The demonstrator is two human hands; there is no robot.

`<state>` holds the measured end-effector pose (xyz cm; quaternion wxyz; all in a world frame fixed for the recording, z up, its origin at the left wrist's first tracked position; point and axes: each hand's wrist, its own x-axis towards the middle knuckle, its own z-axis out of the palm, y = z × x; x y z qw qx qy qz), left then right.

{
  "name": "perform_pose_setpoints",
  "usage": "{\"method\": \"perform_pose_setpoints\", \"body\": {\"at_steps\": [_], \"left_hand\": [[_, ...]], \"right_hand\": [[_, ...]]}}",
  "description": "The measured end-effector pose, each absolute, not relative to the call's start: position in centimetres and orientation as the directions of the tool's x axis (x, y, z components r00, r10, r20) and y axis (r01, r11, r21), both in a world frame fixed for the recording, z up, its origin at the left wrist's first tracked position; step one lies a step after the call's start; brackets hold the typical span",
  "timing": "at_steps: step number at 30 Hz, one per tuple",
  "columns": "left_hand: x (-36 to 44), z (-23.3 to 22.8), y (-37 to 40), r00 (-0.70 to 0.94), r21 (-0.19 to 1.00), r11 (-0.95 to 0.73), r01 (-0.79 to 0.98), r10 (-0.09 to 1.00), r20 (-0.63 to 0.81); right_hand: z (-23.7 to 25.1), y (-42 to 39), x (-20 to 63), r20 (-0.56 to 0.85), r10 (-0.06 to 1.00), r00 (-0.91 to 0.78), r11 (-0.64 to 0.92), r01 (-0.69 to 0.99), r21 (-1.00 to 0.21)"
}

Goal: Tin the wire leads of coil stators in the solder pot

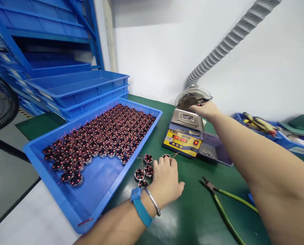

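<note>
My left hand (pixel 165 181) rests palm down on the green mat, fingertips touching a small wound stator coil (pixel 167 157). Several more loose coils (pixel 143 172) lie just left of it. A blue strap and a metal bangle circle that wrist. My right hand (pixel 205 109) reaches over the solder pot (pixel 184 131), fingers closed near the round fume-extractor grille (pixel 190 100); whether it pinches something I cannot tell. A blue tray (pixel 98 190) to the left holds several rows of copper-wound coils (pixel 108 131).
Green-handled pliers (pixel 219 197) lie on the mat at right. A small dark tray (pixel 213 151) sits beside the solder pot. Stacked blue trays (pixel 77 86) stand behind, a ribbed duct (pixel 231 37) rises along the wall, and a blue bin of tools (pixel 264 127) sits far right.
</note>
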<state>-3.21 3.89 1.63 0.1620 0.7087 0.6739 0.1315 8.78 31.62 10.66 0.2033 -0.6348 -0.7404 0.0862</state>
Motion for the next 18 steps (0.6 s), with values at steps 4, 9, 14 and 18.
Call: {"method": "perform_pose_setpoints", "body": {"at_steps": [4,9,14,18], "left_hand": [[-3.1,1.7,3.8,0.08,0.445,-0.056,0.894,0.996,-0.036],[-2.9,1.6,3.6,0.135,0.488,-0.101,0.867,0.99,-0.036],[-2.8,1.5,3.5,0.08,0.51,-0.066,0.858,0.997,-0.006],[-2.8,1.3,3.7,0.07,0.477,-0.046,0.878,0.997,-0.033]], "right_hand": [[11.0,30.8,8.4,0.091,0.996,0.005,0.029,0.929,-0.368],[11.3,30.0,8.1,0.051,0.998,0.029,-0.007,0.924,-0.382],[11.9,29.7,8.1,0.07,0.996,0.056,-0.02,0.902,-0.43],[13.2,29.2,8.2,0.092,0.992,0.081,-0.023,0.864,-0.502]]}}
